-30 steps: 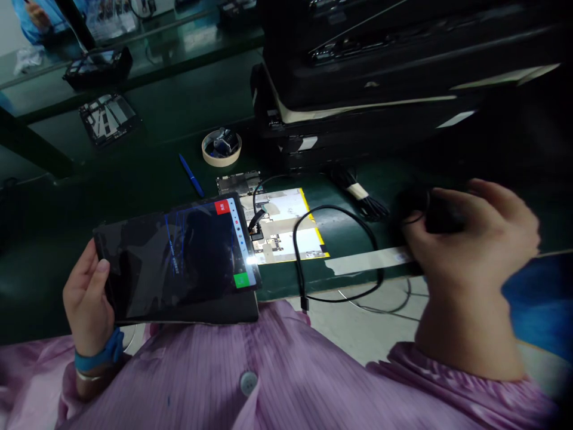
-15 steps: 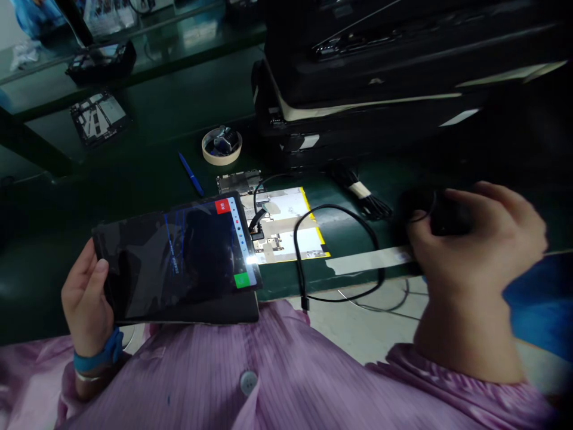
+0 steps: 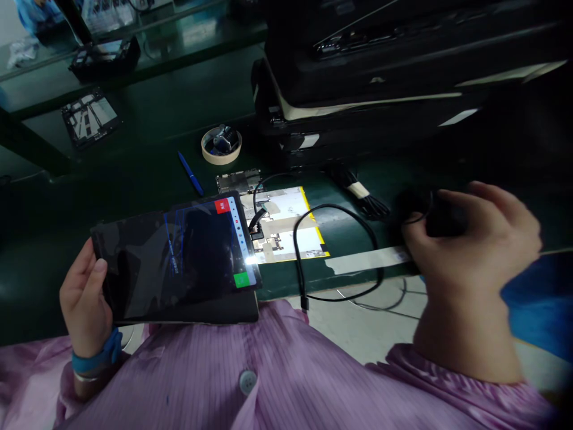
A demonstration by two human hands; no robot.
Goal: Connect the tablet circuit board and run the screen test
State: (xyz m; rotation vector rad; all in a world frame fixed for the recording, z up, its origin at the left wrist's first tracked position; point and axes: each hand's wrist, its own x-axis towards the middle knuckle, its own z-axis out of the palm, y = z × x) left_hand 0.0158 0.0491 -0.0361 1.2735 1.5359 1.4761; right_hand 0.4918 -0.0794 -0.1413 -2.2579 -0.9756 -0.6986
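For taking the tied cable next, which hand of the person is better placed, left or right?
Probably the right hand: it is nearer the tied cable, though it seems to rest on a dark object. The left hand is farther away, gripping the tablet.

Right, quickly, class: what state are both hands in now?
Left hand: closed, holding the tablet.
Right hand: curled over a dark object; whether it grips can't be told.

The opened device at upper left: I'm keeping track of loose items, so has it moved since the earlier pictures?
Yes. The opened device has moved left, farther from the blue pen.
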